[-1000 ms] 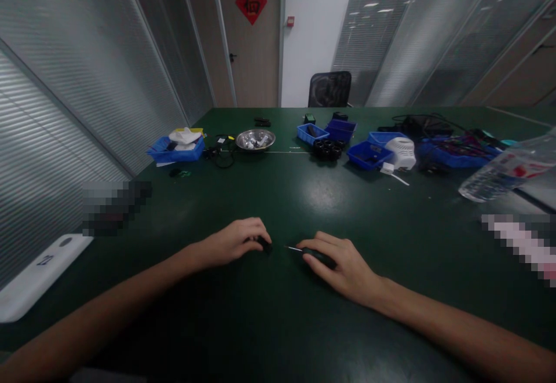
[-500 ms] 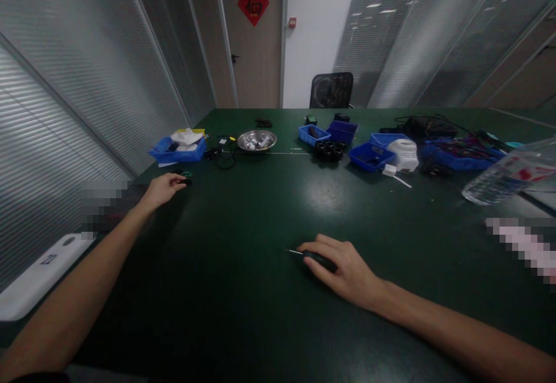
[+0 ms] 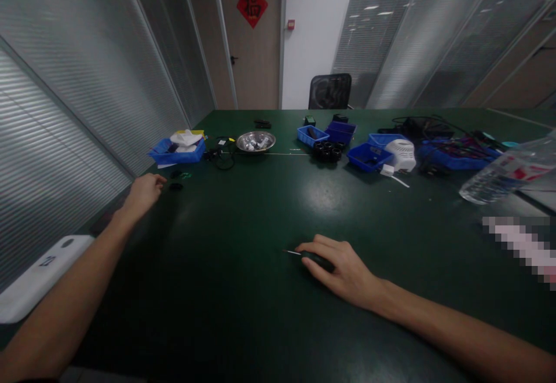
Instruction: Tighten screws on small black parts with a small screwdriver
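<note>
My right hand (image 3: 336, 261) rests on the green table (image 3: 234, 221), closed around the dark handle of a screwdriver (image 3: 318, 260). Its thin metal shaft points left. At the far left my left hand (image 3: 146, 190) hovers low over the table, its fingers loosely bent and holding nothing that I can see. Just right of those fingers lies a small black oval part (image 3: 176, 186). Behind it are another small dark piece (image 3: 176, 174) and a small green circuit board (image 3: 186, 175).
A blue bin (image 3: 178, 156) with white material stands at the back left, beside black cables (image 3: 223, 160) and a metal bowl (image 3: 255, 142) of small parts. Blue trays (image 3: 368, 158), black rings (image 3: 328, 152) and a white device (image 3: 402, 156) sit back right. A plastic bottle (image 3: 506, 177) lies right.
My left hand has let go of the black oval part, which now lies on the table, and has drawn back to the left. My right hand keeps its hold on the screwdriver.
</note>
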Tool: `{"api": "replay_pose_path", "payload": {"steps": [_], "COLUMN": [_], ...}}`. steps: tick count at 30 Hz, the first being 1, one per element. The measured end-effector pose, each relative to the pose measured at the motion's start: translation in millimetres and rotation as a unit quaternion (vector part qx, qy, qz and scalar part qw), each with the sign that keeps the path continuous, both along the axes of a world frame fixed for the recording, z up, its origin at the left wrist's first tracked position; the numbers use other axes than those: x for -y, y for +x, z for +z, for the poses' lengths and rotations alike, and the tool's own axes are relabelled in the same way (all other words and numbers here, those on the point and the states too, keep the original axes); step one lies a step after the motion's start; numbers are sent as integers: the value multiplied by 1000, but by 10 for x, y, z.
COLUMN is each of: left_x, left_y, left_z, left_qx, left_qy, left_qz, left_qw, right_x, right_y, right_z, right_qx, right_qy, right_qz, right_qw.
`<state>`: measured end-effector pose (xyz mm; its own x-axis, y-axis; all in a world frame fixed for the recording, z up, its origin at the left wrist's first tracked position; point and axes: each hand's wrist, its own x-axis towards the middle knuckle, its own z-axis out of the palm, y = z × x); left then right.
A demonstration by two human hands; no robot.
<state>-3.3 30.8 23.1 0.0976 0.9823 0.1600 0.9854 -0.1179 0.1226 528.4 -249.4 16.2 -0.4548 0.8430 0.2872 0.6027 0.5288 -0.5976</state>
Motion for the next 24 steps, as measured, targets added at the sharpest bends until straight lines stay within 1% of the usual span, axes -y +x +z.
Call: {"api": "replay_pose_path", "payload": {"steps": [4,6,9,13,16,21,24], "left_x": [20,22,5,-29,-35,-44,-81], "left_y": [15,58,107,98,67,38,20], "left_z": [2,13,19,3,-2,14,13], "left_qx": [-9,1,54,118,136,129,152], "left_qy": [100,121,104,79,62,31,0], "left_qz": [-29,-30,-20,-4,7,-11,-5], "left_qw": [995,992,993,990,989,991,988], "right_x": [-7,-6,1,4,4,8,7], "right_y": [8,5,-3,-5,-3,-12,-13], "right_z": [-28,-25,-7,-2,-15,-16,-17], "right_qx": [7,8,3,3,6,4,4], "right_qy": [6,5,-2,-6,-4,-7,-8], "right_qz": [0,-1,2,5,4,3,3], "right_qw": [1000,1000,1000,1000,1000,1000,1000]}}
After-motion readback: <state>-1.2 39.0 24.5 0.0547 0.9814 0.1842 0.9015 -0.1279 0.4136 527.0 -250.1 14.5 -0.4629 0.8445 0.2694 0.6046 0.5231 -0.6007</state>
